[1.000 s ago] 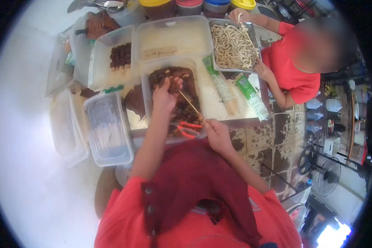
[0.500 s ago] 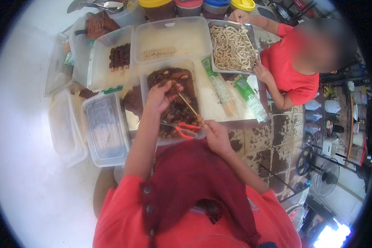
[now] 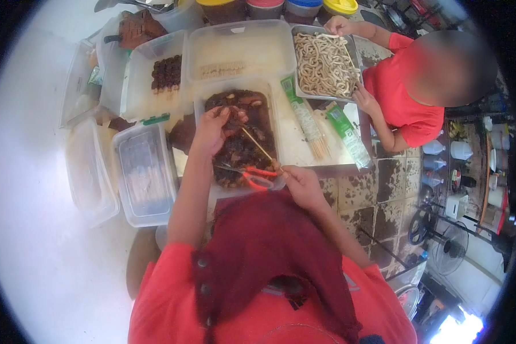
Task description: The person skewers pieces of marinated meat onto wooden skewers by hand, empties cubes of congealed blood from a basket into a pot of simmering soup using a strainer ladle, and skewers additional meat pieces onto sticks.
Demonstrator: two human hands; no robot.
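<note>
Bamboo skewer (image 3: 257,143) slants over plastic tub (image 3: 200,108) of dark marinated meat (image 3: 243,153). Right hand (image 3: 303,186): fingers pinched on its near end, small lump just beside. Left hand (image 3: 214,129): fingers curled round dark meat piece (image 3: 233,122) at far end. Orange-handled scissors (image 3: 262,171) lie across tub's near part.

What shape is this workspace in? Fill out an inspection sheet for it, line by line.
Surface: pale table, crowded with plastic tubs.
Job's things: stick running between the hands, a morsel near its lower end; tub of dark mix below.
Clutter: orange-handled scissors at the tub's near end; two green-ended packets to its right.
Hands: left hand has a dark piece in its fingers; right hand pinches the stick's end.
Cables: nothing seen on the table.
Surroundings: co-worker's hands at a tray of pale strips; fan beyond.
</note>
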